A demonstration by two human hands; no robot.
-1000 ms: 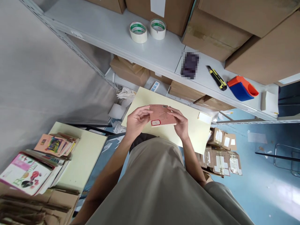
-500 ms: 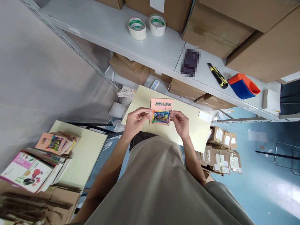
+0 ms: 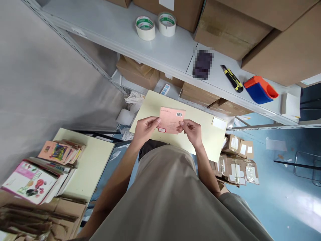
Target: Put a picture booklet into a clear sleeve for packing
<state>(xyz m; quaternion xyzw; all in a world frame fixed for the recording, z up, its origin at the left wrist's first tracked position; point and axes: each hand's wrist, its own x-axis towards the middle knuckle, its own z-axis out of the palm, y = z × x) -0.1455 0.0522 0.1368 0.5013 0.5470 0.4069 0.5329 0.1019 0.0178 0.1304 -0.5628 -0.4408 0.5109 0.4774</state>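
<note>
A small pink book is held up between my two hands, over the pale yellow table. Its back cover faces me, with a barcode at the upper right and a red-edged label at the lower left. My left hand pinches the left edge, thumb on the cover. On the right edge, my right hand grips the book between thumb and curled fingers. The fingertips behind the book are hidden.
Tape rolls, a yellow-black utility knife and an orange-blue tape dispenser lie on the grey shelf. Stacked books stand on a side table at left. Cardboard boxes sit on the floor at right.
The pink book has been turned over: its front cover with the colourful picture faced me before, and now the back cover does. Both hands remain at its sides.
</note>
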